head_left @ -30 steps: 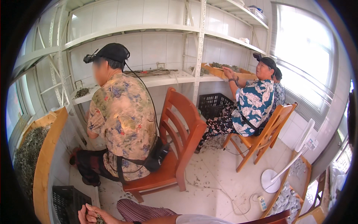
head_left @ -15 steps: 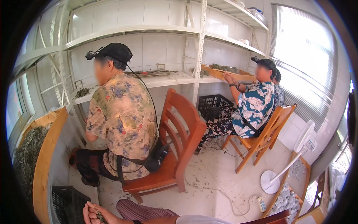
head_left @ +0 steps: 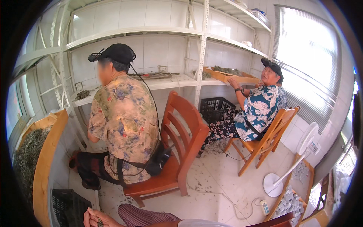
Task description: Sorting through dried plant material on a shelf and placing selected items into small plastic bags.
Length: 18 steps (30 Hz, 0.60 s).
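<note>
At the bottom left, my right hand (head_left: pixel 94 218) is cut off by the lower edge of the picture. Its fingers are curled and closed around a small bunch of dried herb (head_left: pixel 100 223), greyish green, of which only a little shows. My forearm reaches in from the right, above my striped trouser leg (head_left: pixel 145 213). Just left of the hand stands a black plastic crate (head_left: pixel 70 206). Beyond it, a wooden tray (head_left: pixel 47 166) holds a heap of dried herb (head_left: pixel 32 159). My left hand is out of the picture.
One person (head_left: pixel 123 125) sits close ahead on a red-brown chair (head_left: pixel 185 132). Another person (head_left: pixel 261 102) sits farther right by white shelving (head_left: pixel 202 56), near a wooden tray (head_left: pixel 227 76). A white fan (head_left: pixel 274 183), a cable and a power strip (head_left: pixel 264 208) are on the floor.
My right hand has dropped slightly and turned, so less of the herb shows. The far person has turned their head toward me, and the nearer one has shifted a little.
</note>
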Available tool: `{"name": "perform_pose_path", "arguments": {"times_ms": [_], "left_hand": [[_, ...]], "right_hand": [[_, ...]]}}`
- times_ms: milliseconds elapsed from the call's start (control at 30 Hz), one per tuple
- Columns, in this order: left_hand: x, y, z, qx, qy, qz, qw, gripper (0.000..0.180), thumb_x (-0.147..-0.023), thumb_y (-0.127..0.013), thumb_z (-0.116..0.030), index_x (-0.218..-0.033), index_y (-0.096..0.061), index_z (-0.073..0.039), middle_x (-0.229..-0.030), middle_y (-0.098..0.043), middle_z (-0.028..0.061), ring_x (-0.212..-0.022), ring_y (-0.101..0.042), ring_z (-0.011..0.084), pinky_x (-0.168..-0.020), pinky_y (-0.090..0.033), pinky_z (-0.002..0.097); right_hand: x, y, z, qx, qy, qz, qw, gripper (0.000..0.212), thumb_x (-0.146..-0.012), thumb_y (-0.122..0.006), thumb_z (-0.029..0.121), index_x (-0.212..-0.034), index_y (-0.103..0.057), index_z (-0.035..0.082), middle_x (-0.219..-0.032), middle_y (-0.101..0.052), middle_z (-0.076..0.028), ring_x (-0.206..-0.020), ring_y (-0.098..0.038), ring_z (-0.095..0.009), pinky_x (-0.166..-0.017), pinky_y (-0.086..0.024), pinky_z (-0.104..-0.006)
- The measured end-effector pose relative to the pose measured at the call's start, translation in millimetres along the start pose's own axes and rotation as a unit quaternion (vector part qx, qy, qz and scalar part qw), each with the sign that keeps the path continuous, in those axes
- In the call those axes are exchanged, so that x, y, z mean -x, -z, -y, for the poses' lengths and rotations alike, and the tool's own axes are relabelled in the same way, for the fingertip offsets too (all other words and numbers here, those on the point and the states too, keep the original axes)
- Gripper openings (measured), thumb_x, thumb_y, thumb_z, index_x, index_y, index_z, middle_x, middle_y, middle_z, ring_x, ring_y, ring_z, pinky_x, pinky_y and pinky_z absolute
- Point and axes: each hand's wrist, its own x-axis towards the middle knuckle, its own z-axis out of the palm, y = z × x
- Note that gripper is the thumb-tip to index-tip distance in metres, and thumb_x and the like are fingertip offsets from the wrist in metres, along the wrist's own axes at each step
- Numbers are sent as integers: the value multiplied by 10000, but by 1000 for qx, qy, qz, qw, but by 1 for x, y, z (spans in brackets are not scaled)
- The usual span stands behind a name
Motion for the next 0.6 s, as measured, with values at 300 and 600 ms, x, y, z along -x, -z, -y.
{"name": "perform_pose_path", "arguments": {"times_ms": [300,600], "left_hand": [[10,-18,53,248,9,-107,963,224,-885,-511,-94,-1063,-563,33,-687,-409,-6,-642,-432,145,-745,-400,253],[8,-4,39,-231,97,-106,962,367,-859,-610,-171,-1173,-514,-8,-1046,-562,78,-890,-551,136,-736,-457,252]], "right_hand": [[14,0,6,-7,14,51,999,444,-892,-525,462,-586,-402,166,-564,-405,23,-513,-394,-107,-489,-333,-248],[-1,10,-1,-80,-31,16,996,390,-914,-481,455,-665,-438,158,-578,-426,25,-497,-441,-119,-455,-362,-264]]}}
